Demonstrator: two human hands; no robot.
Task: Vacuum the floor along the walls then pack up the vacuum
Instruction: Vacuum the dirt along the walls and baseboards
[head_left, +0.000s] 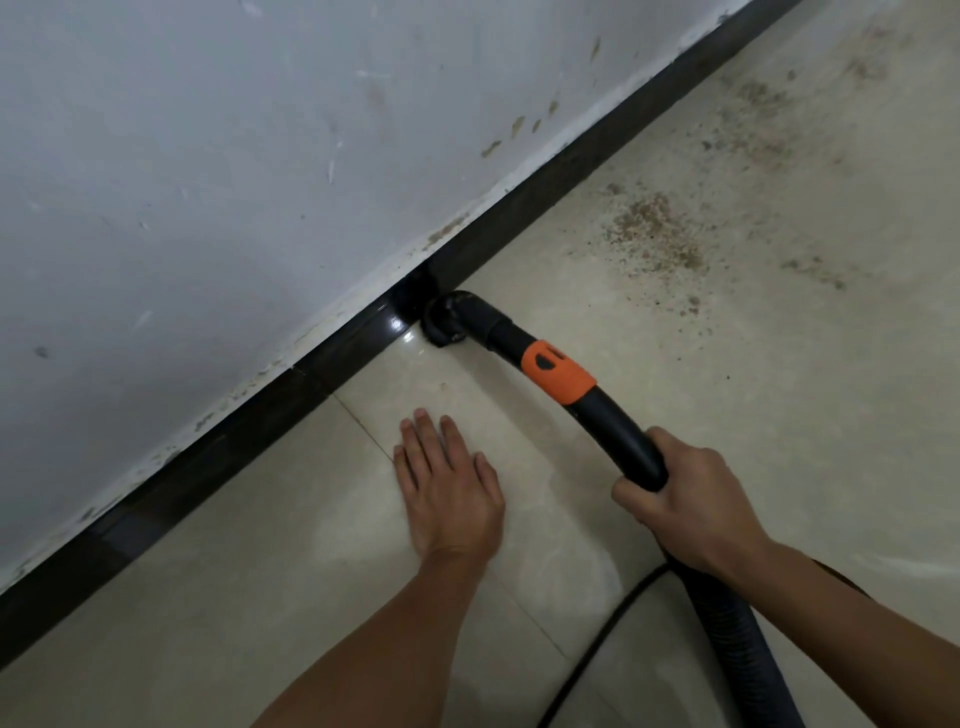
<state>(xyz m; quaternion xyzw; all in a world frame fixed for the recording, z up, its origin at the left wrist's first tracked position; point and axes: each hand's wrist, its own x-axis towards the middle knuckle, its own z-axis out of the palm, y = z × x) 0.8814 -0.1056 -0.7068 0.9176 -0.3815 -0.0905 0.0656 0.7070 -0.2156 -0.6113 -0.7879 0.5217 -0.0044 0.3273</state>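
The vacuum nozzle (445, 323) sits on the floor (519, 519) right at the foot of the black skirting (524, 205). Whether it touches the skirting or stops just short cannot be told from here. Behind it the curved black tube (618, 431) runs back through an orange collar (558, 371) to your right hand (685, 512). That hand's fingers are wrapped round the tube's end, where the ribbed hose (737, 644) begins. Your left hand (449, 491) lies flat on the floor beside the tube, fingers straight and slightly spread. It holds nothing and seems to be propping you up.

The main risk, as I judge it, is the brown grit (654, 231) farther along the wall (208, 156). It spreads well out from the skirting, so a pass that hugs the edge alone would leave most of it. Dragging the hard nozzle against the glossy skirting could scuff it. The thin black cord (597, 654) lies near the hose under your right arm, and a long reach forward may snag it or pull it taut. Your propping hand could also slip on the smooth floor.
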